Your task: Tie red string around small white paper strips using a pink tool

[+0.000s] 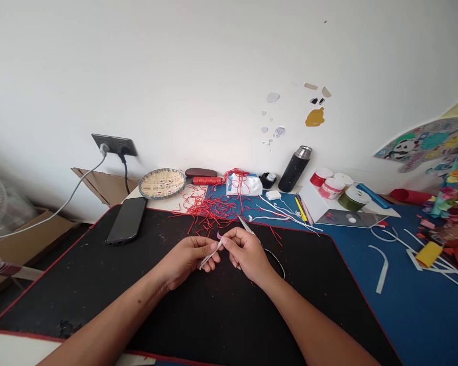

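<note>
Above the black mat (168, 315), my left hand (193, 258) pinches a thin white cord (210, 255) between thumb and fingers; its loose ends hang below the thumb. My right hand (248, 254) is closed on the upper end of that cord, with fingertips close to the left ones. A small pinkish-purple piece (219, 235) sticks up at this end; how it joins the cord I cannot make out. Scissors (245, 223) lie on the mat beyond and partly hidden by my right hand. Several cut red cords (209, 206) lie scattered just past both hands.
A phone (127, 221) lies on the mat's left. Behind stand a woven basket (162, 184), a red thread spool (207, 181), a tissue pack (244, 185) and a black flask (294, 170). Ribbon rolls (354, 198) sit on a white box at right. White strips (381, 269) lie on the blue surface.
</note>
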A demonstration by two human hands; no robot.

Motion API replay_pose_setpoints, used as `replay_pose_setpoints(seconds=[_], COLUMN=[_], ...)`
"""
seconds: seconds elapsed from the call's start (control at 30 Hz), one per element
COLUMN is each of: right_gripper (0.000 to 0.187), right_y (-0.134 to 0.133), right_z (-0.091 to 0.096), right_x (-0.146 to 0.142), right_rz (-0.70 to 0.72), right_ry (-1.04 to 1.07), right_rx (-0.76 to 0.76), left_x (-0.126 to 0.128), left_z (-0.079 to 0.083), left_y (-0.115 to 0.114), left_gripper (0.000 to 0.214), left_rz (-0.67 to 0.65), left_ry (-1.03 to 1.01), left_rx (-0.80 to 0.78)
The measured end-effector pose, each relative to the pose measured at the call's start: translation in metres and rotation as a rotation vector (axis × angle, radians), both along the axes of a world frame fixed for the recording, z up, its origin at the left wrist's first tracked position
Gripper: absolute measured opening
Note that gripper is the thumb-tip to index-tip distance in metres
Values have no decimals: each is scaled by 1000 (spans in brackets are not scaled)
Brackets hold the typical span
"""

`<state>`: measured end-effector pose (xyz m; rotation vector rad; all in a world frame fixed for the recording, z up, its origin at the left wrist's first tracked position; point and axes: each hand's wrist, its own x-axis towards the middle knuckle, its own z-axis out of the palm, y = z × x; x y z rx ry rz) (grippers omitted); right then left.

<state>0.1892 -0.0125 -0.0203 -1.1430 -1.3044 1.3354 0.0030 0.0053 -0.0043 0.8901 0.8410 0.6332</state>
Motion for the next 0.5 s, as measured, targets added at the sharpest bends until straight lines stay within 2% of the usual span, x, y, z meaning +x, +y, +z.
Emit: replay_pose_setpoints(seconds=[0.1,0.4,0.5], right_gripper=[31,24,23], right_y=[0,-2,-2], right_z=[3,1,-1], right_x=[0,-1,-2], right_rz=[4,24,46], right_ry=[-7,-70,-76], right_rx=[-11,4,6], left_x=[0,-4,-4], left_z=[0,1,3], left_y=[-1,-1,-2], left_gripper=[32,33,30], left_rz=[-24,-102,-123], left_ry=[24,339,394], left_rx=[48,429,506])
